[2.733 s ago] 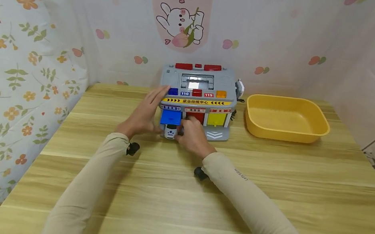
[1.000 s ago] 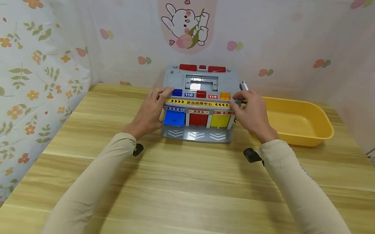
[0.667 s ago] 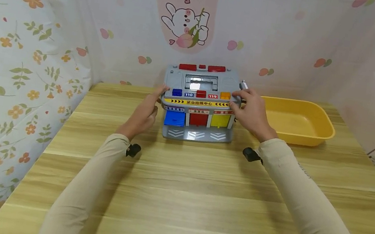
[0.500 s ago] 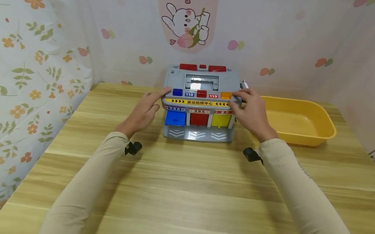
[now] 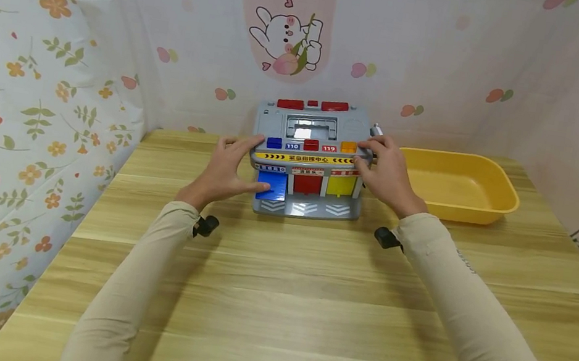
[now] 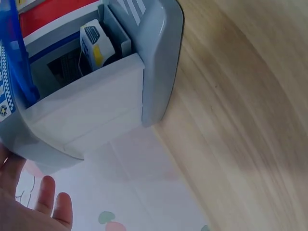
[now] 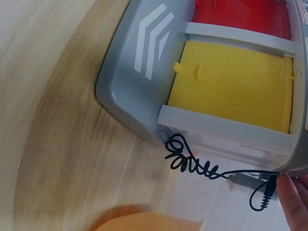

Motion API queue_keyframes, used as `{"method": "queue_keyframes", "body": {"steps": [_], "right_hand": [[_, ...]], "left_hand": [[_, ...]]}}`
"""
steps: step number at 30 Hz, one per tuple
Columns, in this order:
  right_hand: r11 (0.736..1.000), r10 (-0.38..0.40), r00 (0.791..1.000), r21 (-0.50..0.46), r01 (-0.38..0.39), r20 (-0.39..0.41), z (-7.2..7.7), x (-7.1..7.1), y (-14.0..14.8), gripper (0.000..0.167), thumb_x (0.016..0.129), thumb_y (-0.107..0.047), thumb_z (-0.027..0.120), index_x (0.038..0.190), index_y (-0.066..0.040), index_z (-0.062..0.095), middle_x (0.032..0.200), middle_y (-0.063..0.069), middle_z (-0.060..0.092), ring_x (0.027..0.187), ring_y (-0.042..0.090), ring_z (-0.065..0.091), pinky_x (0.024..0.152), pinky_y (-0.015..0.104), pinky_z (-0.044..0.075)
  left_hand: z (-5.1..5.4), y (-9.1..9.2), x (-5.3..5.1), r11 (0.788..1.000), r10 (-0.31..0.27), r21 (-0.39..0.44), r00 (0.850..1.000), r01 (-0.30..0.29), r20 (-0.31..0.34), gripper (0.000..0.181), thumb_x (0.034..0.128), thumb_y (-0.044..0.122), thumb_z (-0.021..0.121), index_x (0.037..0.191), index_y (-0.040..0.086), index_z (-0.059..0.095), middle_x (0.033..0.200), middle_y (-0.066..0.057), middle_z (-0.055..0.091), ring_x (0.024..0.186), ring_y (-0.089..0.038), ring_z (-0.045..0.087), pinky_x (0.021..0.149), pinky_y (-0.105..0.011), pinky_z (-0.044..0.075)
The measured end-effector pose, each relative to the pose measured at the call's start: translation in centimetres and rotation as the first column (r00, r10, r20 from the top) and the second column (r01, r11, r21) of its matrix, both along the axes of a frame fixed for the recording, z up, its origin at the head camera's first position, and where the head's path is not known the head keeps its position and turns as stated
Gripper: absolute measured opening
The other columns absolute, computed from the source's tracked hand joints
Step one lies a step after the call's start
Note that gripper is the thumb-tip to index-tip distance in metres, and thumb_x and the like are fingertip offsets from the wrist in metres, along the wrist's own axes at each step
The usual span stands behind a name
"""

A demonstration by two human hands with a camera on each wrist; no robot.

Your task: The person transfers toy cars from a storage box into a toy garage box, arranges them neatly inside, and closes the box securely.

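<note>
A grey toy emergency station [image 5: 270, 118] stands at the back of the table, with blue, red and yellow garage doors. My left hand [image 5: 223, 174] touches its roof's left corner with the fingertips, and its thumb lies against the blue door [image 5: 279, 188]. That door is tilted outward. Behind it a small white toy car [image 6: 96, 45] sits in the bay, seen in the left wrist view; the head view hides it. My right hand [image 5: 392, 180] grips the roof's right front corner beside the orange light [image 5: 348, 147]. The red door [image 5: 307, 184] and yellow door [image 5: 341, 186] are closed.
A yellow plastic tub [image 5: 453, 214] stands right of the station, behind my right hand. From the station's right side hangs a black coiled cord [image 7: 192, 166] by a grey handset. A patterned curtain [image 5: 427, 51] hangs behind the table.
The police car went from the bay's mouth to inside. My right hand moved from it to the roof's right corner. My left thumb has come onto the blue door, whose edge has swung lower.
</note>
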State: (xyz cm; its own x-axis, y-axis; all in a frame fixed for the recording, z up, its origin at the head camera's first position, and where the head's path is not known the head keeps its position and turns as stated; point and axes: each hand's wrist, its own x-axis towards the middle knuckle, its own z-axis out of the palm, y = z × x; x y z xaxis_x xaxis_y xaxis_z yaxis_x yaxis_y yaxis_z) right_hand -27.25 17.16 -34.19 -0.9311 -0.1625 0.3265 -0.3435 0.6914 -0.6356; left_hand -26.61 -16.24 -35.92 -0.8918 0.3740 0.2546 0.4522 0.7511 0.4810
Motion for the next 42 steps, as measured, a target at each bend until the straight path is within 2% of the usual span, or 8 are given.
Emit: {"method": "queue_keyframes", "body": {"steps": [5,11,17,21,29,36,42], "right_hand": [[1.000,-0.007,1.000,0.006,0.007,-0.006,-0.1,0.2,-0.4,0.040,0.096,-0.014,0.062,0.130,0.008,0.060,0.140,0.024,0.045,0.122,0.039,0.050,0.102,0.052,0.053],[1.000,-0.018,1.000,0.012,0.019,-0.023,-0.5,0.2,-0.5,0.039,0.097,-0.014,0.061,0.130,0.007,0.060,0.140,0.023,0.046,0.119,0.037,0.050,0.101,0.051,0.053],[1.000,-0.018,0.999,0.004,0.018,-0.037,-0.7,0.2,-0.6,0.039,0.098,-0.015,0.060,0.130,0.007,0.060,0.141,0.023,0.046,0.120,0.037,0.051,0.101,0.051,0.053],[1.000,-0.018,0.999,-0.003,0.018,-0.042,-0.8,0.2,-0.7,0.039,0.097,-0.015,0.060,0.130,0.006,0.061,0.142,0.022,0.047,0.119,0.037,0.052,0.100,0.051,0.053],[1.000,-0.021,0.998,0.011,0.022,-0.063,-0.8,0.1,-0.9,0.038,0.098,-0.015,0.059,0.129,0.006,0.060,0.140,0.023,0.046,0.118,0.036,0.050,0.100,0.050,0.052],[0.999,-0.041,0.997,0.006,0.041,-0.059,-0.5,0.1,-0.7,0.037,0.097,-0.013,0.058,0.128,0.007,0.060,0.140,0.024,0.044,0.120,0.037,0.047,0.102,0.051,0.051],[0.999,-0.045,0.997,-0.012,0.044,-0.057,-0.8,0.0,-0.7,0.036,0.097,-0.013,0.059,0.127,0.006,0.061,0.140,0.023,0.045,0.120,0.037,0.047,0.102,0.050,0.050]], "left_hand": [[-0.5,0.3,0.0,0.999,0.022,-0.035,0.999,-0.024,-0.042,0.108,0.0710,0.049,0.087,0.158,0.021,0.030,0.162,-0.009,0.035,0.144,-0.040,0.022,0.117,-0.064,0.022],[-1.6,1.0,-0.2,0.998,0.052,-0.032,0.994,-0.055,-0.094,0.112,0.0677,0.046,0.091,0.158,0.020,0.029,0.159,-0.011,0.035,0.140,-0.038,0.022,0.116,-0.061,0.022],[-2.8,1.4,-0.5,0.996,0.080,-0.026,0.977,-0.087,-0.197,0.115,0.0632,0.040,0.095,0.156,0.015,0.032,0.155,-0.011,0.036,0.133,-0.036,0.026,0.111,-0.056,0.024],[-3.3,1.7,-0.7,0.994,0.095,-0.036,0.966,-0.107,-0.242,0.116,0.0615,0.037,0.097,0.155,0.013,0.032,0.153,-0.013,0.036,0.131,-0.035,0.028,0.109,-0.053,0.027],[-3.7,2.1,-0.8,0.989,0.129,-0.024,0.944,-0.143,-0.303,0.113,0.0625,0.036,0.096,0.152,0.012,0.033,0.149,-0.015,0.041,0.126,-0.035,0.030,0.106,-0.051,0.029],[-3.5,2.7,-1.3,0.988,0.135,-0.032,0.935,-0.154,-0.328,0.109,0.0628,0.036,0.096,0.150,0.010,0.035,0.147,-0.014,0.043,0.125,-0.034,0.032,0.103,-0.049,0.030],[-3.6,2.9,-1.3,0.980,0.152,-0.066,0.918,-0.188,-0.366,0.107,0.0616,0.037,0.097,0.147,0.009,0.038,0.142,-0.014,0.046,0.120,-0.034,0.035,0.099,-0.047,0.033]]}}
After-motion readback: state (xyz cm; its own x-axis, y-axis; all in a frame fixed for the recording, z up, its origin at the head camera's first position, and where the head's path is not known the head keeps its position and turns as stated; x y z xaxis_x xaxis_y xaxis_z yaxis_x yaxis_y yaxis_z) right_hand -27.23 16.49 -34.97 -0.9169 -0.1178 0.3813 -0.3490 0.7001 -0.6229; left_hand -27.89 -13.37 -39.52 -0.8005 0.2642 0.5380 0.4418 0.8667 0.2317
